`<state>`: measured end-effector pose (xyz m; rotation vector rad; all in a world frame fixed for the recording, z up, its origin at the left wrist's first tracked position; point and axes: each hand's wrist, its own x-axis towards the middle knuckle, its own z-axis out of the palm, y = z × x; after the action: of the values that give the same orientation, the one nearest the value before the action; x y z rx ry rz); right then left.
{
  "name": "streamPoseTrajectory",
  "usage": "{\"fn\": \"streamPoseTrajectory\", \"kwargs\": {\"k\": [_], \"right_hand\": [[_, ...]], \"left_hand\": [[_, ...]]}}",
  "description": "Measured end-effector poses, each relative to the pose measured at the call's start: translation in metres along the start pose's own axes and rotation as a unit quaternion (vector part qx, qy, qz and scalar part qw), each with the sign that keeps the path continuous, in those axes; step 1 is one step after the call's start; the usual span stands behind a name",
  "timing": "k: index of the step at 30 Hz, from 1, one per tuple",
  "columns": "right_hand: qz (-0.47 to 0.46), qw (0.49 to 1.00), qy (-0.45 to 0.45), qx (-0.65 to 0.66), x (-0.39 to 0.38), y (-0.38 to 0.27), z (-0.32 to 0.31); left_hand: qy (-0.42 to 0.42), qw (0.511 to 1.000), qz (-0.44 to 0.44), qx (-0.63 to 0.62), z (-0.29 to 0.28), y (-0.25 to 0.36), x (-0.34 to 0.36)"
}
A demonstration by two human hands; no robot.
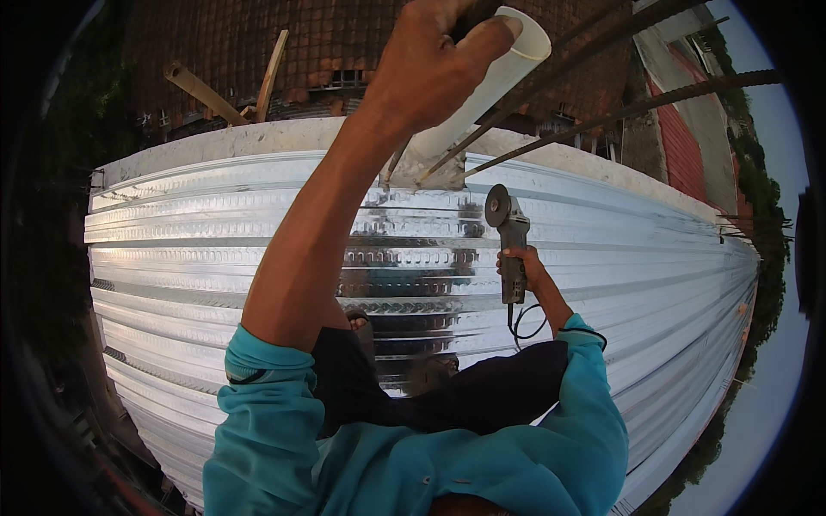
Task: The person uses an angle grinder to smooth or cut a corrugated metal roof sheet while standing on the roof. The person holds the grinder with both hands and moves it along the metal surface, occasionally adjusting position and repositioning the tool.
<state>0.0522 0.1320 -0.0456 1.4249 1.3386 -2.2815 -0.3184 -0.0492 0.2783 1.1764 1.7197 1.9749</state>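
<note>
High in the view, my left hand (pixel 428 69) grips the open upper end of a white plastic pipe (pixel 482 96), its thumb against the rim. The fingers are partly hidden at the picture's top edge. The pipe rises at a tilt from a concrete stub, among steel bars. My right hand (pixel 531 265) is closed around the body of a grey angle grinder (pixel 514 232), held over the metal decking. The grinder's disc (pixel 497 205) points away from me, apart from the pipe. A black cord (pixel 516 325) loops down from its rear end.
Ribbed shiny metal decking (pixel 198 232) spreads around my feet. Ribbed rebar (pixel 619 112) slants up to the right from the concrete stub. A concrete ledge (pixel 258 142) runs along the far edge, with a rusty tiled roof (pixel 206 52) and wooden pieces (pixel 273 76) beyond.
</note>
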Motion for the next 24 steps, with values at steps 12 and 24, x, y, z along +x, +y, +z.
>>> {"fn": "streamPoseTrajectory", "kwargs": {"k": [12, 24], "right_hand": [[-0.006, 0.995, -0.011, -0.103, 0.015, 0.012, 0.137], [-0.025, 0.997, 0.015, -0.068, 0.060, 0.027, 0.237]], "left_hand": [[-0.123, 0.966, 0.115, -0.195, 0.001, -0.008, 0.032], [-0.131, 0.981, 0.074, -0.124, -0.013, -0.001, 0.025]]}}
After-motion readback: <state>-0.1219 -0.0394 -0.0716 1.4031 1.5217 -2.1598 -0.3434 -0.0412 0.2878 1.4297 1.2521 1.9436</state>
